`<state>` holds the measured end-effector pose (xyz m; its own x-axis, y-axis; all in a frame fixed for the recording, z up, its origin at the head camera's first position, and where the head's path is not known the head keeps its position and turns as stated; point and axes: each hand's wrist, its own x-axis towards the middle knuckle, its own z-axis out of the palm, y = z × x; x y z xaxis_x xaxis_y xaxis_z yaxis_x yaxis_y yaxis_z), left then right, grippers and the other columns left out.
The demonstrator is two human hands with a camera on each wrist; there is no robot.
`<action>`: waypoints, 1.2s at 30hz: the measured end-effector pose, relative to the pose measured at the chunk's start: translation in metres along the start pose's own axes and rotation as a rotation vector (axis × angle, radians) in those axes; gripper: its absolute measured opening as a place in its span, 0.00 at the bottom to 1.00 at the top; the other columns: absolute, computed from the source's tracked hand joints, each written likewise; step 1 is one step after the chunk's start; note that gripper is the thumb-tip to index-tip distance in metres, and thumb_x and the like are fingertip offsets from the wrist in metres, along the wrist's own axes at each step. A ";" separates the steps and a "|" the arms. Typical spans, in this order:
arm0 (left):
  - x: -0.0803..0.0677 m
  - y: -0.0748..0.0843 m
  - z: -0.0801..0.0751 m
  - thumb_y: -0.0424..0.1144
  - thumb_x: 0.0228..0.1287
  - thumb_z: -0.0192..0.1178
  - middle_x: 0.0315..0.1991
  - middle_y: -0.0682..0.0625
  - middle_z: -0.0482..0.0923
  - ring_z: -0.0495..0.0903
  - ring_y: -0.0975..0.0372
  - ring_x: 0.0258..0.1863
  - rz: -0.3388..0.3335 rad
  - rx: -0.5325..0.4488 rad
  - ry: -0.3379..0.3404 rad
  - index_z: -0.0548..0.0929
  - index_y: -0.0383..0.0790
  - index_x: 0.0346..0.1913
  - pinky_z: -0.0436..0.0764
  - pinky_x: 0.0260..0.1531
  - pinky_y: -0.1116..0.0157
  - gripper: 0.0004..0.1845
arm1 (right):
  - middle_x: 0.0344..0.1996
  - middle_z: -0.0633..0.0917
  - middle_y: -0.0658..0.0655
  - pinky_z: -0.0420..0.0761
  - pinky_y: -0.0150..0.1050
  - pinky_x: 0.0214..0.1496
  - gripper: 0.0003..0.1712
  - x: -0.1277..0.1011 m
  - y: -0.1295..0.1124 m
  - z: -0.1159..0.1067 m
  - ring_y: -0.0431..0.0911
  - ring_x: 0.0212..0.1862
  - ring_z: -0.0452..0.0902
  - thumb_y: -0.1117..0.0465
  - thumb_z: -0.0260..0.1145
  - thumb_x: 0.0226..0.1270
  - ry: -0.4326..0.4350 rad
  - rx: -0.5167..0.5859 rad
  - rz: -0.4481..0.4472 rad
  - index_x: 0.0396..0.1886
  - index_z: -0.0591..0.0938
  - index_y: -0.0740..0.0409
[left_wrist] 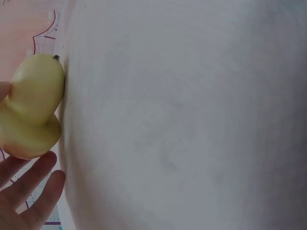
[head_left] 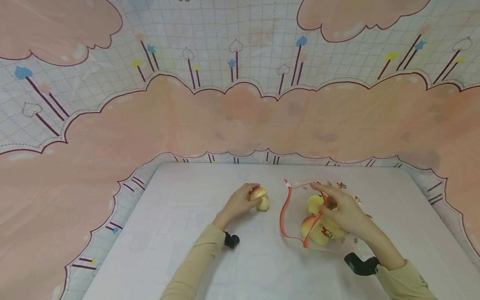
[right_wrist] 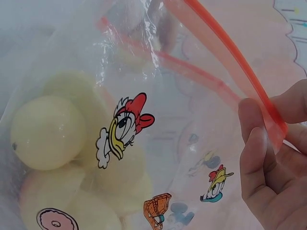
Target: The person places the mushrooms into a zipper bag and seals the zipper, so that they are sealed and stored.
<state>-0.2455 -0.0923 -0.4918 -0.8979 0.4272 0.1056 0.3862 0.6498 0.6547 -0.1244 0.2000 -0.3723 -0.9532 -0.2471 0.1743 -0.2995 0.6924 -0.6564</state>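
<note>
My left hand (head_left: 240, 202) holds a yellow fruit with a red blush (head_left: 258, 193), just left of the bag. Pressed against it is a smaller yellow fruit (left_wrist: 38, 88) with a dark nub at one end; whether the two are joined I cannot tell. Further right, my right hand (head_left: 346, 210) pinches the red zip edge (right_wrist: 235, 52) of a clear zip bag (head_left: 294, 212). The bag's mouth gapes toward the left hand. Inside it lie several yellow fruits (right_wrist: 48, 132), one with a red blush (head_left: 308, 225). Cartoon prints partly cover them.
Both hands work over a white table (head_left: 150, 250). Behind and around it hangs a peach-coloured cloth (head_left: 225, 125) printed with clouds and stars. A black wrist camera (head_left: 231, 240) sits at the left wrist, another black device (head_left: 361, 264) at the right.
</note>
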 end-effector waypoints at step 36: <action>-0.014 0.008 0.001 0.42 0.60 0.66 0.55 0.47 0.77 0.77 0.58 0.52 0.005 -0.094 0.019 0.73 0.43 0.64 0.78 0.53 0.59 0.28 | 0.25 0.72 0.50 0.73 0.28 0.27 0.33 -0.003 0.002 0.006 0.36 0.29 0.68 0.74 0.63 0.56 0.009 0.023 0.003 0.65 0.74 0.56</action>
<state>-0.2297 -0.0926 -0.4890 -0.9002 0.4179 0.1227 0.3702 0.5856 0.7211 -0.1214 0.1982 -0.3780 -0.9546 -0.2387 0.1784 -0.2953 0.6776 -0.6735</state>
